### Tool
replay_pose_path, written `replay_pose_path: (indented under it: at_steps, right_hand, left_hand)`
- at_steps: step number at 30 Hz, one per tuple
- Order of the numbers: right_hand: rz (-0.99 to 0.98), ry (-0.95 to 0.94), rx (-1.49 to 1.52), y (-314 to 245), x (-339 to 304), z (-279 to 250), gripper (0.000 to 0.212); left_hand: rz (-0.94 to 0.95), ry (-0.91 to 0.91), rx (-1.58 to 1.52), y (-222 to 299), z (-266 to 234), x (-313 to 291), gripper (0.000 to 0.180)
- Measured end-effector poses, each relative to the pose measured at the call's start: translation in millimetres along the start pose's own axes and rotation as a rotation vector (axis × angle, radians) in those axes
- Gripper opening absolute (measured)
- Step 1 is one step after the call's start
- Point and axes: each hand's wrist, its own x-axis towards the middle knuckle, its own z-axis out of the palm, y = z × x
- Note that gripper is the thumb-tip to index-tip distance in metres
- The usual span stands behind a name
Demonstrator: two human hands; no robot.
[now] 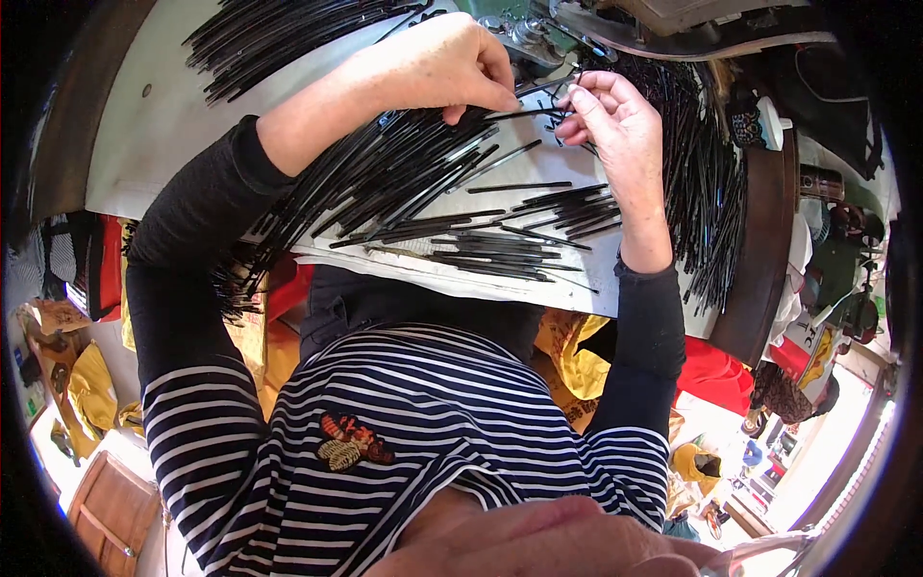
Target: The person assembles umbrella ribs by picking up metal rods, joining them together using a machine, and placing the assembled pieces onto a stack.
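Observation:
My left hand (460, 69) reaches over the table from the left, thumb and forefinger pinched at one end of a thin black strip (544, 86). Facing it, my right hand (615, 120) is closed at the other end of that strip, its thumb against the forefinger. Small dark pieces show by the right fingertips, too fine to make out. Below both hands lies a spread heap of similar black strips (385, 183), mostly slanting the same way. A shorter row of strips (500, 258) lies near the table's front edge.
More black strips (288, 38) lie bundled at the far left, and a dense pile (711, 183) covers the right side. Metal machine parts (524, 37) stand just beyond my hands. A patterned cup-like container (753, 127) sits at the right. The white table (144, 144) has a worn front edge.

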Motion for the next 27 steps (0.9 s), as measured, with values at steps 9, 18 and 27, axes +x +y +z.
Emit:
replay_pose_path:
  at_steps: [9,18,27]
  right_hand:
    - [0.073,-0.055,-0.148,-5,-11,13,0.014]
    - [0.035,-0.057,-0.125,-15,-8,17,0.017]
    - [0.096,-0.109,-0.018,-28,-5,25,0.022]
  left_hand:
    - [0.093,0.027,-0.116,-4,-11,-5,0.025]
    - [0.074,-0.110,-0.397,4,-27,-13,0.030]
    - [0.032,0.007,-0.306,-20,-23,9,0.030]
